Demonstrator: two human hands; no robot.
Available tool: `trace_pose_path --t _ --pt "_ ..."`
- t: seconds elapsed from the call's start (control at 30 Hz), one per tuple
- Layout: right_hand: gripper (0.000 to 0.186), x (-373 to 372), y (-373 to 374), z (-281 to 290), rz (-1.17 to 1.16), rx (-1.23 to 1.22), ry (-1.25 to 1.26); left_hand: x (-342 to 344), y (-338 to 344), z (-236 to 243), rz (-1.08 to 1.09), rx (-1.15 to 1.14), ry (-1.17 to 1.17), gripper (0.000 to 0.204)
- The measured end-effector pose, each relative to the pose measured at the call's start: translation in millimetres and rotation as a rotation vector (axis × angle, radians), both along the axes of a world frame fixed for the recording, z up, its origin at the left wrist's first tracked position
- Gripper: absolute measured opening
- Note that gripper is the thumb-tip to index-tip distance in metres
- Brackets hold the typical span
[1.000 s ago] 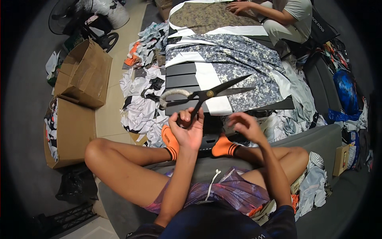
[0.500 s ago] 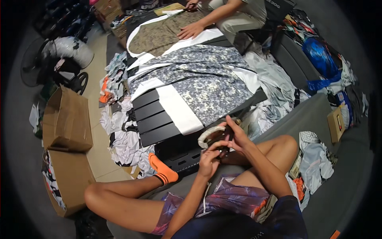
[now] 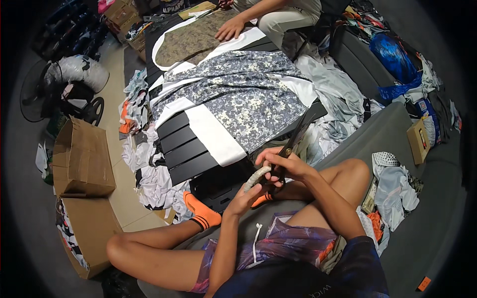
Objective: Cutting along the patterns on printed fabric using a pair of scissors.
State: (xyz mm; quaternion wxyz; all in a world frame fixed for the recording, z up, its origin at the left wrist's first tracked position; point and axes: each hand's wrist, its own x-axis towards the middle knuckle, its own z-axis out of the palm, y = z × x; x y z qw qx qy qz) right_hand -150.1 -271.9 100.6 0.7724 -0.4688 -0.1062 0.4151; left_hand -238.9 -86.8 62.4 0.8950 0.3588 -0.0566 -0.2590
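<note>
A large pair of dark scissors is between my two hands, its open blades pointing up and to the right. One handle loop is wrapped in pale cloth or tape. My left hand grips that wrapped loop, with the thumb against its lower end. Around the pivot and the other handle, my right hand is closed; its fingers partly hide the dark loop. Just beyond the blades lies a grey digital-camouflage garment with white panels, spread on a black slatted table.
Across the table a person's hand rests on a brown camouflage piece. White cloth scraps pile up at the left, beside a cardboard box. More fabric and a blue plastic bag lie to the right.
The scissors have turned, so the blades now show pointing up and right. My left hand has shifted down-left onto the wrapped loop, and my right hand has closed around the pivot.
</note>
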Motion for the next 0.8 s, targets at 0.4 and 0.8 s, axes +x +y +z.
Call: trace_pose_path --t 0.4,0.8 --pt "0.053 -1 -11 -30 0.144 0.099 -0.144 -3 -10 -2 0.118 -0.16 0.098 0.05" --pt "0.051 -23 26 -9 0.11 0.203 0.144 -5 -15 -5 0.178 -0.84 0.054 0.042"
